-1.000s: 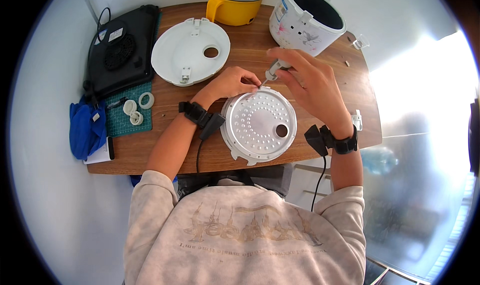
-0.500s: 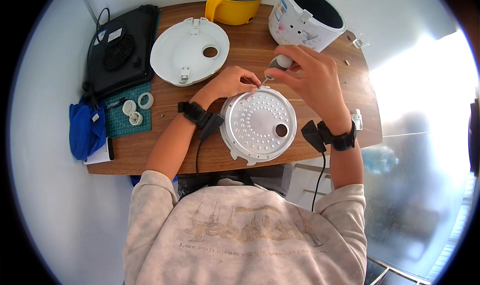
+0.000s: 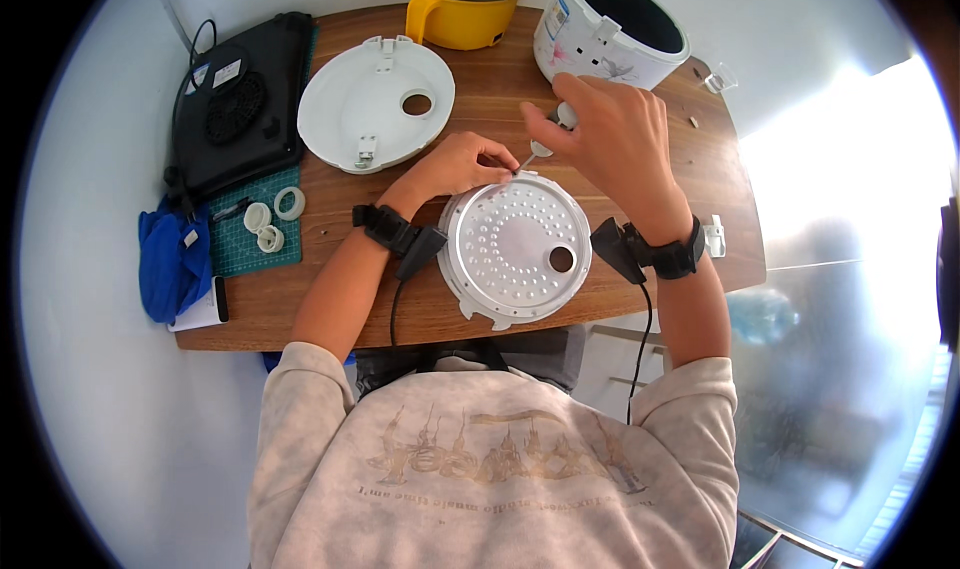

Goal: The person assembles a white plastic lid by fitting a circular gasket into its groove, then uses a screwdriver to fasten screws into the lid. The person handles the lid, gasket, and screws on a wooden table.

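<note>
A round silver dimpled metal plate [image 3: 515, 231] on a pale rim lies flat before me, with a round hole at its right. My left hand [image 3: 462, 164] rests at its far edge, thumb and fingers drawn together by the screwdriver's tip; what they pinch is hidden. Over that edge my right hand [image 3: 618, 129] holds a screwdriver [image 3: 567, 117] with a grey and white handle. Its thin shaft slants down to the left, the tip meeting the rim between my left fingertips. Its thumb stretches out past the handle, and the other fingers are mostly hidden behind the hand.
A white rice cooker lid [image 3: 350, 109] lies beyond my left hand. The white cooker body [image 3: 625, 64] and a yellow pot [image 3: 470, 17] stand at the back. On the left are a black induction cooker [image 3: 285, 89], a green mat [image 3: 235, 254], tape rolls [image 3: 290, 204] and blue cloth [image 3: 172, 259].
My right hand has turned on the screwdriver handle, its thumb swinging out to the left and its wrist shifting slightly. My left hand and the plate stay nearly where they were.
</note>
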Motion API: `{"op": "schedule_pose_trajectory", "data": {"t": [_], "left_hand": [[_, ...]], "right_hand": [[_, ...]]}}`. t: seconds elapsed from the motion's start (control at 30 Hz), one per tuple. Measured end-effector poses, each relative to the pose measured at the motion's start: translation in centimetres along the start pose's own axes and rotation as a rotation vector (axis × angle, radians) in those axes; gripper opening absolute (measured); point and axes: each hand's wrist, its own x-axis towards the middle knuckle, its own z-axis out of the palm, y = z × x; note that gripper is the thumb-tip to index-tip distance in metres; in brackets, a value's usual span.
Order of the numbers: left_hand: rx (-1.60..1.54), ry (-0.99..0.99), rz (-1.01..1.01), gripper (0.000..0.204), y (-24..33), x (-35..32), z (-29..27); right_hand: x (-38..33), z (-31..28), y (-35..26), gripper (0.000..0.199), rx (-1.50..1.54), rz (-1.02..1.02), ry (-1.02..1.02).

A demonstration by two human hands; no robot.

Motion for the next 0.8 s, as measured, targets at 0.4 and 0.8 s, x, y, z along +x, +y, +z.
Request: {"op": "schedule_pose_trajectory", "data": {"t": [0.4, 0.8], "left_hand": [[-0.017, 0.046, 0.031, 0.03, 4.0, -1.0, -1.7], [-0.071, 0.136, 0.223, 0.022, 9.6, -0.9, -2.4]], "right_hand": [[0.8, 0.3, -0.6, 0.054, -0.174, -0.005, 0.007], [1.2, -0.4, -1.1, 0.049, -0.181, 0.091, -0.107]]}}
